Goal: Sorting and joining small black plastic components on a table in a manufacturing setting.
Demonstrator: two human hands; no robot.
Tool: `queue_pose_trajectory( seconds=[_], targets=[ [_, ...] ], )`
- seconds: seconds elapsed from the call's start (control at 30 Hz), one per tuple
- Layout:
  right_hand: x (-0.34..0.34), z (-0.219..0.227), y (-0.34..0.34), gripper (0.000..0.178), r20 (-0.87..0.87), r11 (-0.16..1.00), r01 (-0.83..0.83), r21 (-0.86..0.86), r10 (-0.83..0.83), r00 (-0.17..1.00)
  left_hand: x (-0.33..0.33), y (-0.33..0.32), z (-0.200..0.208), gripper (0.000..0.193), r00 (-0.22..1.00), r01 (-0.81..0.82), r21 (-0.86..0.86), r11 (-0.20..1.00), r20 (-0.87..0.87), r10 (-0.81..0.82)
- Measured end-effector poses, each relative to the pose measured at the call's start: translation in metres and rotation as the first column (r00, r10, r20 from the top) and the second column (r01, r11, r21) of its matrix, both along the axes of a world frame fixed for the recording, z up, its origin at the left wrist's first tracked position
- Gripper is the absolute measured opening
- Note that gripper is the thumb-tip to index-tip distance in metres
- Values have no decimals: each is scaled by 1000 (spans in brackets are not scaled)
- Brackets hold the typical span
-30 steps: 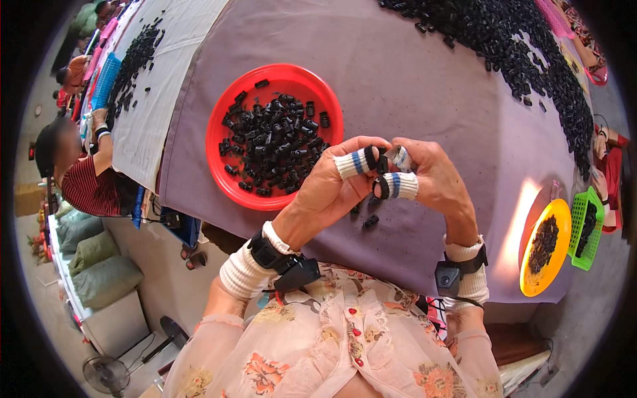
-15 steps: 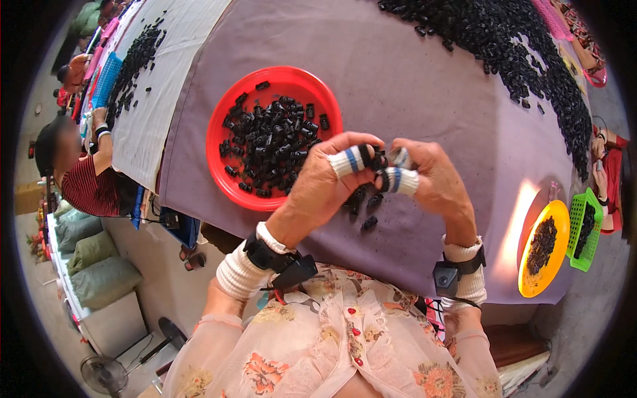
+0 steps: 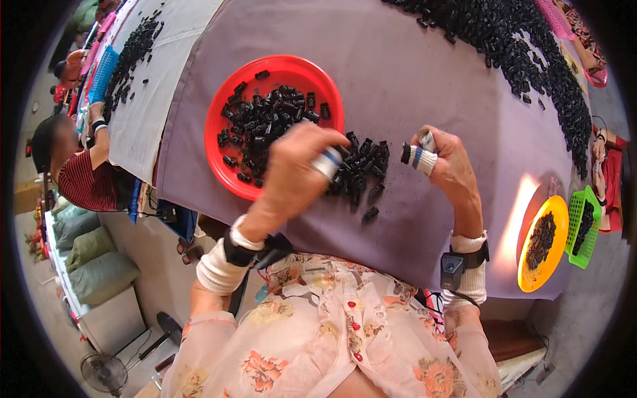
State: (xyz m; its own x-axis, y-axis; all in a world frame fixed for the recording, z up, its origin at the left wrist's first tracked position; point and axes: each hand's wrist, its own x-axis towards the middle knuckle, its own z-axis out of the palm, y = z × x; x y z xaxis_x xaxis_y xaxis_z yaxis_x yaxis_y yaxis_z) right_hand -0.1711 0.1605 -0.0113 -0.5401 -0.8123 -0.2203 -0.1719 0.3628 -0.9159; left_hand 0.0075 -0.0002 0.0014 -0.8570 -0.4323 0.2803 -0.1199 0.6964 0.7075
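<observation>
My left hand [image 3: 298,162] is smeared by motion above the right rim of a round red tray [image 3: 217,99]. The tray holds many small black plastic pieces that look like cord locks [image 3: 272,109]. The left fingertips reach over a loose pile of the same black pieces [image 3: 366,159] on the cloth beside the tray. My right hand [image 3: 450,159] is right of that pile, its fingers curled in a pinch; what they hold, if anything, is hidden. White cloth finger sleeves with blue and black bands cover some fingertips on both hands.
A purple cloth-covered table [image 3: 424,79] carries a big heap of black pieces [image 3: 504,46] at the far right. A yellow tray [image 3: 554,268] and a green basket [image 3: 577,255] stand at the right edge. At left, a person [image 3: 86,169] sits near a blue basket [image 3: 104,73].
My hands, together over the loose pile before, have parted. The left moved left toward the red tray, the right slightly right. More of the loose pile shows between them.
</observation>
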Motion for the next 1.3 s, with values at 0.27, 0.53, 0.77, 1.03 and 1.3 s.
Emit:
queue_pose_trajectory(
  seconds=[0.27,0.53,0.77,1.03,1.3],
  targets=[
    [-2,-12,4,18,-53,998,-41,-44,39,998,-17,60,-46,11,945,278,-425,862,282,-166],
    [-1,-4,3,15,32,999,-15,-50,16,999,-18,63,-50,12,945,297,-258,919,219,-244],
    [5,22,-10,24,120,987,-2,-161,21,993,-23,1,-8,24,954,298,941,-162,-288,79],
    [15,42,-36,38,110,968,-159,-195,182,977,-26,7,7,28,911,411,851,-326,-365,193],
    [13,34,-42,37,27,955,-191,-228,203,979,-28,6,3,32,923,384,878,-285,-359,138]
  ],
)
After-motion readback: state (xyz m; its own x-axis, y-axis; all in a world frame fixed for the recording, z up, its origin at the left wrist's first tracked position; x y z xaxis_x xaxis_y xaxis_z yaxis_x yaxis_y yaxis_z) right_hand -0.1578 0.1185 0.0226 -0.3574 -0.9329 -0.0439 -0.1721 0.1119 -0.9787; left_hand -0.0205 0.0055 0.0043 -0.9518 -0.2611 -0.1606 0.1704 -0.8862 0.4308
